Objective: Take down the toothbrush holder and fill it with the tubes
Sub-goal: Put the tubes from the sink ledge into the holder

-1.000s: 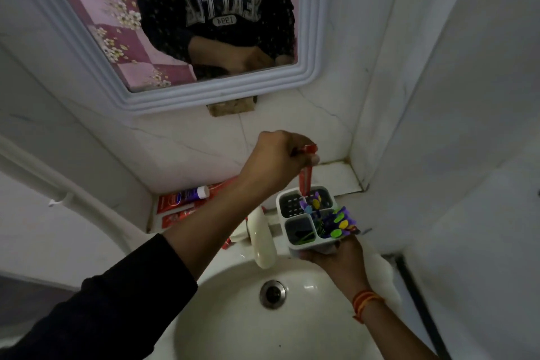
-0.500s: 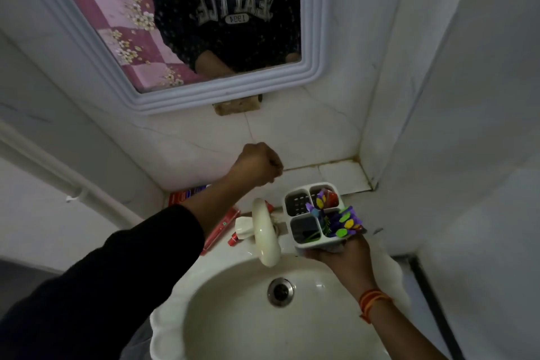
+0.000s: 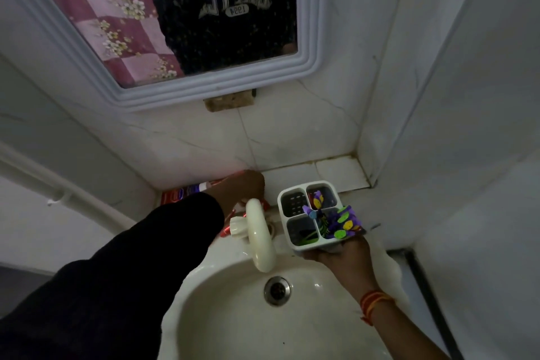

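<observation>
My right hand (image 3: 340, 257) holds the white four-compartment toothbrush holder (image 3: 293, 223) from below, over the sink's back right rim. A purple patterned tube (image 3: 343, 221) with yellow and green spots sticks out of its right side, and a red tube end shows in the far compartment. My left hand (image 3: 241, 187) is down on the ledge behind the tap, over the red tubes (image 3: 181, 194) that lie along the wall. Whether its fingers grip one is hidden by the hand's back.
A cream tap (image 3: 258, 234) stands between my two hands. The white sink (image 3: 336, 336) with its metal drain (image 3: 277, 291) lies below. A white-framed mirror (image 3: 309, 38) hangs above, and tiled walls close in at the right corner.
My left hand let go of the red tube in the holder, then dropped left and down to the tubes on the ledge. The holder stayed in my right hand.
</observation>
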`<state>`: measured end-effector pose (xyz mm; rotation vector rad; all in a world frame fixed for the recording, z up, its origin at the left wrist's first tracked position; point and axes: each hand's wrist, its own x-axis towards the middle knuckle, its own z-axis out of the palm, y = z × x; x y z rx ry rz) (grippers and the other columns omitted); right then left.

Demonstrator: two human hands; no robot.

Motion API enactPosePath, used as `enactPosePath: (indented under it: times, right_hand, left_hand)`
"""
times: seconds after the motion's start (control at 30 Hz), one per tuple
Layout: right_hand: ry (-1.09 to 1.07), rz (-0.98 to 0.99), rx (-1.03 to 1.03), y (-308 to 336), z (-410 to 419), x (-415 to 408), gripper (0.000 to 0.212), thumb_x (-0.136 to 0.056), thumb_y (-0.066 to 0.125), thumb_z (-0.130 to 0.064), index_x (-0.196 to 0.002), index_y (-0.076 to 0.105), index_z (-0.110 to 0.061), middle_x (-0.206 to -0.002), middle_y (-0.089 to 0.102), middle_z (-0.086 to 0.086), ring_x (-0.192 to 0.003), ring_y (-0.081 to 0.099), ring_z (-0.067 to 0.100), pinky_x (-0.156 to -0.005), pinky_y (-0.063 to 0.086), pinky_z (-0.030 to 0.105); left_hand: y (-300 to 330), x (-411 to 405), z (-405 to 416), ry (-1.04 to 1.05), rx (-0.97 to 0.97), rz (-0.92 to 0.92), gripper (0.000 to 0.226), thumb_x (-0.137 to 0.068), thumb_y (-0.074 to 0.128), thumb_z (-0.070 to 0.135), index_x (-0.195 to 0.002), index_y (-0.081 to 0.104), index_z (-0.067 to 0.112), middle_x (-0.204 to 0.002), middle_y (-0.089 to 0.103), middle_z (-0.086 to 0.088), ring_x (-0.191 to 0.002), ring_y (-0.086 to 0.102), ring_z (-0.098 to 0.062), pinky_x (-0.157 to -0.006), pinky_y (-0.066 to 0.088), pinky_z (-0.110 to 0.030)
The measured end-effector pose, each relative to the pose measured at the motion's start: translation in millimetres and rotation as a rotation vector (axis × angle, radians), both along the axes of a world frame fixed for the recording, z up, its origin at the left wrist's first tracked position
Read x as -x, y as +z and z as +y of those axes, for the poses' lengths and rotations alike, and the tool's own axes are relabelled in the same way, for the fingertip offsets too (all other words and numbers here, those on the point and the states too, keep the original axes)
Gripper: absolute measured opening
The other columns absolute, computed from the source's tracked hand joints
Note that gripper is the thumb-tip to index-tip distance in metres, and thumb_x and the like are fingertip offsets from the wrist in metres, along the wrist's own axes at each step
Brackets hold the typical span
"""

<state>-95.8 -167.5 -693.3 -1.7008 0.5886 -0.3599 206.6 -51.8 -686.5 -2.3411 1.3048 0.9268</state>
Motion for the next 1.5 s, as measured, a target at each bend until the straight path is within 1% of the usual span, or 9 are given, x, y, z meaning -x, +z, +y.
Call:
enactPosePath:
  times: [0.13,0.37,0.5,0.87,0.97,1.17,1.3,1.4,1.5]
  right_hand:
    - [0.013,0.003,0.038,4,-2,0,0.075,-0.044,0.100,-0.025,-0.113,0.070,-0.016,-0.106,0.074,-0.014,-0.102,0.065,-0.011,-0.081,0.049,0.003]
    - [0.022,0.007,0.010,8,-3,1,0.079,-0.044,0.100,-0.022,-0.115,0.068,-0.015,-0.109,0.074,-0.012,-0.104,0.065,-0.008,-0.084,0.053,0.008]
    - [0.047,-0.039,-0.032,8,-3,2,0.076,-0.047,0.097,-0.004,-0.116,0.066,-0.009,-0.110,0.073,-0.005,-0.098,0.065,-0.014,-0.073,0.051,0.003]
    - [0.062,-0.044,-0.026,5,-7,2,0.088,-0.040,0.098,-0.031,-0.120,0.064,-0.018,-0.116,0.072,-0.009,-0.112,0.065,0.000,-0.092,0.057,0.025]
    - [0.072,-0.045,-0.008,2,-9,1,0.087,-0.040,0.100,-0.033,-0.118,0.066,-0.022,-0.114,0.073,-0.011,-0.111,0.066,0.003,-0.093,0.057,0.030]
    - [0.080,-0.049,0.059,2,-8,1,0.085,-0.038,0.102,-0.031,-0.115,0.068,-0.023,-0.112,0.074,-0.014,-0.109,0.065,-0.004,-0.094,0.057,0.030]
    - [0.100,-0.034,0.055,-1,-8,0,0.084,-0.041,0.102,-0.029,-0.117,0.068,-0.029,-0.115,0.073,-0.013,-0.115,0.065,0.005,-0.093,0.058,0.043]
    - [0.108,-0.035,0.089,1,-6,1,0.077,-0.043,0.101,-0.030,-0.114,0.071,-0.027,-0.112,0.074,-0.018,-0.113,0.065,0.000,-0.094,0.057,0.035]
    - [0.098,-0.030,0.079,4,-3,3,0.072,-0.042,0.098,-0.035,-0.108,0.070,-0.033,-0.104,0.071,-0.032,-0.107,0.063,-0.011,-0.087,0.051,0.010]
  left_hand:
    - [78,51,-5,0.257,0.287,0.032,0.028,-0.093,0.067,0.030,-0.097,0.073,0.003,-0.097,0.074,-0.015,-0.089,0.070,-0.029,-0.076,0.049,-0.028]
    - [157,92,-13,0.382,1.018,-0.075,0.021,-0.089,0.071,0.014,-0.110,0.068,0.014,-0.095,0.074,0.001,-0.081,0.071,-0.007,-0.071,0.053,-0.010]
    - [184,128,-27,0.378,1.188,-0.007,0.019,-0.089,0.073,0.018,-0.107,0.073,0.014,-0.091,0.077,0.001,-0.078,0.073,-0.009,-0.076,0.058,-0.020]
    - [158,125,-11,0.480,1.016,0.074,0.020,-0.084,0.079,0.020,-0.103,0.080,0.017,-0.087,0.077,0.008,-0.063,0.065,0.012,-0.073,0.051,-0.005]
    - [148,102,15,0.547,0.896,-0.052,0.020,-0.086,0.077,0.019,-0.105,0.079,0.016,-0.103,0.078,0.002,-0.083,0.068,0.002,-0.088,0.053,-0.016]
    - [81,70,70,0.547,0.235,-0.226,0.031,-0.084,0.076,0.030,-0.112,0.074,0.015,-0.114,0.071,-0.004,-0.096,0.066,-0.020,-0.087,0.053,-0.029]
    - [56,75,88,0.557,0.203,-0.288,0.035,-0.085,0.072,0.020,-0.117,0.066,0.005,-0.114,0.066,-0.017,-0.102,0.067,-0.034,-0.087,0.057,-0.037]
    - [51,79,89,0.594,0.242,-0.256,0.041,-0.085,0.071,0.016,-0.123,0.061,0.004,-0.116,0.065,-0.017,-0.103,0.067,-0.033,-0.090,0.058,-0.040]
    - [51,77,91,0.639,0.294,-0.218,0.030,-0.091,0.068,0.025,-0.113,0.068,0.005,-0.106,0.072,-0.013,-0.096,0.069,-0.028,-0.085,0.058,-0.035]
